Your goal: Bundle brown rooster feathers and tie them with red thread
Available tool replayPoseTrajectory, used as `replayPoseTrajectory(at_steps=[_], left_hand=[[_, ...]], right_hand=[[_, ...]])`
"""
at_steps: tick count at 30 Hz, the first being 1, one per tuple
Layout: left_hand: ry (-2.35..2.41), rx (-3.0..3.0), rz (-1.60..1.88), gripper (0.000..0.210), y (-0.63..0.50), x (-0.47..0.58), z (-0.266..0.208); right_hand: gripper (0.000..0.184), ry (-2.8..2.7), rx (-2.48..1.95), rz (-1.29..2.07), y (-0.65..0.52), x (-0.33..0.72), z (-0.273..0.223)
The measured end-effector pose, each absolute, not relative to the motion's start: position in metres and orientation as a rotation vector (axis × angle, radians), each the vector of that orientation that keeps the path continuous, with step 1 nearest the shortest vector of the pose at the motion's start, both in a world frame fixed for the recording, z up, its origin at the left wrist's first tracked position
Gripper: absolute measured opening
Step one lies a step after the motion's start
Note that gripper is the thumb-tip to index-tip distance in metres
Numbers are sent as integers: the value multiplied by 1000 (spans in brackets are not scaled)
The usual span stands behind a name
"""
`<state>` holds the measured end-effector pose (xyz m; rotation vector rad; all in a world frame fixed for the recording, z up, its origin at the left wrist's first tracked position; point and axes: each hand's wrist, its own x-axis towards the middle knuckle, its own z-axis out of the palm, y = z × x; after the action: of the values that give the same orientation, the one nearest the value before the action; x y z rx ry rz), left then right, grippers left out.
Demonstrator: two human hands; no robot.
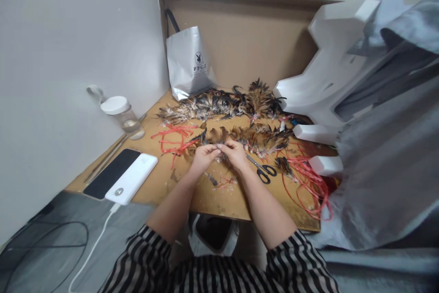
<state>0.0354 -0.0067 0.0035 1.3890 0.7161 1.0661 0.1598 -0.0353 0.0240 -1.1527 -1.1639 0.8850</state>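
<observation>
Above the middle of the wooden table, my left hand and my right hand meet, thumbs and fingertips pinched together. Brown feathers stick up just beyond the fingertips and appear to be held between them; the exact grip is too small to make out. Right behind lies a row of brown feather bunches. Scissors with black handles lie to the right of my right hand, near a small dark feather bunch. Red plastic strips lie left of my left hand.
A long feather pile lies before a silver bag. A bottle, a phone and a cabled power bank are at left. White foam and red strips are at right; a bin stands below.
</observation>
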Motion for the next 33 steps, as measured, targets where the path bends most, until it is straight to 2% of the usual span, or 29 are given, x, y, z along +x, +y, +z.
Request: replayPoseTrajectory(at_steps=[6,11,14,18,23,28,33], left_hand=[[749,1284,1085,21,-1,29,4],[790,906,1315,22,10,-9,12],[850,794,1247,22,22,-36,11],[902,749,1181,24,38,-53,5],[1026,675,1419,21,56,-53,6],[936,722,1635,19,66,-45,17],[801,809,1594,22,58,-37,14]], right_hand=[[22,-1089,-1102,914,-35,158,22],[26,-982,-1071,885,-32,164,18],[27,-949,-1065,869,-31,165,18],[24,-991,-1087,859,-34,162,22],[23,-1061,-1124,815,-35,160,22],[25,-1108,-1166,786,-34,162,19],[21,-1197,-1222,728,-33,159,17]])
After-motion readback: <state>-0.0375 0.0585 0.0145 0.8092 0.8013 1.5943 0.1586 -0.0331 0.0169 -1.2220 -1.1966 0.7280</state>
